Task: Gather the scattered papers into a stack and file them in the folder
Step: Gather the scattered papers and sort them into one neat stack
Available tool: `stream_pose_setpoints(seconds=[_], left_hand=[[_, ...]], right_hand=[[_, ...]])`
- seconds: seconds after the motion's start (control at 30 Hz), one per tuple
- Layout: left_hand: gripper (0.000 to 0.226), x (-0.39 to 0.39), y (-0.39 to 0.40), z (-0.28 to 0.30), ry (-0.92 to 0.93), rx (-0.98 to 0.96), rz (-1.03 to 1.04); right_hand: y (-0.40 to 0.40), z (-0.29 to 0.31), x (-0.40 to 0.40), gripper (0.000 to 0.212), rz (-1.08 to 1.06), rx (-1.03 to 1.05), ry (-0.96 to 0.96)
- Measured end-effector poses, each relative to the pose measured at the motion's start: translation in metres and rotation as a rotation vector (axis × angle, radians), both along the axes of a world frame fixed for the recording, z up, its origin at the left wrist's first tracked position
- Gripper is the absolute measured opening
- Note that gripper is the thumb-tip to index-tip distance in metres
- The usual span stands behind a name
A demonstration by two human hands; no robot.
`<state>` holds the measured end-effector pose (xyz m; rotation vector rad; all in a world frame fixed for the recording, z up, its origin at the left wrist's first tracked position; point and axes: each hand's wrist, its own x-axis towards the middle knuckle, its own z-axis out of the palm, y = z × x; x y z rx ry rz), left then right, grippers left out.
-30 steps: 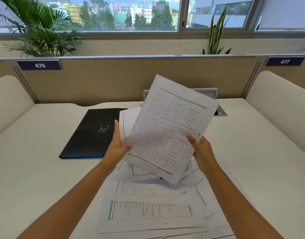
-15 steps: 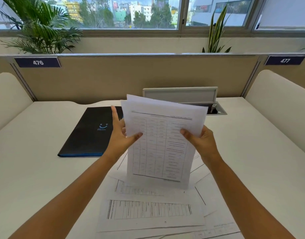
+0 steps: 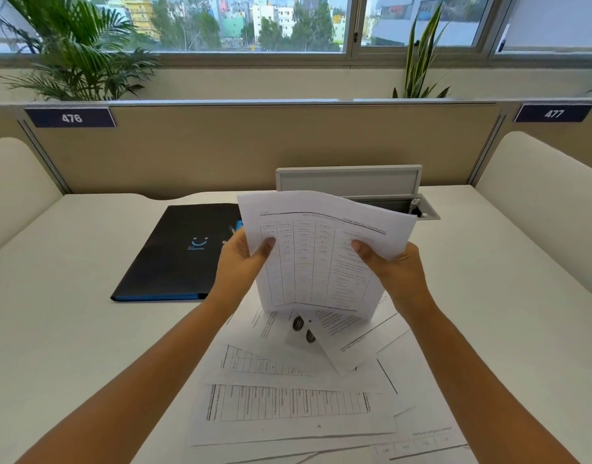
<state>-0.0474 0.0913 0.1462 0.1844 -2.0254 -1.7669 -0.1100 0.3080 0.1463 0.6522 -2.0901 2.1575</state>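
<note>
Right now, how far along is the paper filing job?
Early. Both hands, left hand and right hand, hold a small upright stack of papers. Several loose sheets lie scattered on the desk. The black folder is closed; nothing looks filed.

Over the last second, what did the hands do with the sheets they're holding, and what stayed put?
The held sheets went from tilted to upright, their lower edge coming down near the loose papers. Left hand and right hand kept their grip on either side. The black folder stayed closed in place.
</note>
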Motion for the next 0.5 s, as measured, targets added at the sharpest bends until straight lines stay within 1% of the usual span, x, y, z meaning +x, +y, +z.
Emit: stream_pose_setpoints(seconds=[0.07, 0.2, 0.27, 0.37, 0.4, 0.47, 0.5], left_hand=[[0.016, -0.001, 0.003, -0.008, -0.058, 0.026, -0.001], [0.015, 0.001, 0.003, -0.033, -0.173, 0.002, -0.055], [0.015, 0.007, 0.005, -0.048, -0.22, 0.013, -0.084], [0.016, 0.019, 0.006, -0.064, -0.175, 0.08, 0.009], [0.016, 0.022, 0.005, -0.066, -0.158, 0.093, 0.043], [0.016, 0.026, -0.003, -0.07, -0.164, 0.069, 0.109], [0.016, 0.028, -0.008, -0.072, -0.181, 0.047, 0.145]], right_hand=[[0.0, -0.008, -0.001, 0.023, -0.001, 0.06, -0.025], [0.006, -0.033, -0.005, 0.027, 0.042, 0.153, -0.141], [0.01, -0.047, -0.005, 0.032, 0.024, 0.286, -0.21], [0.014, -0.066, -0.002, 0.043, 0.024, 0.489, -0.224], [0.016, -0.071, 0.0, 0.05, 0.048, 0.529, -0.213], [0.019, -0.082, 0.004, 0.078, 0.122, 0.591, -0.214], [0.019, -0.09, 0.005, 0.091, 0.138, 0.662, -0.206]])
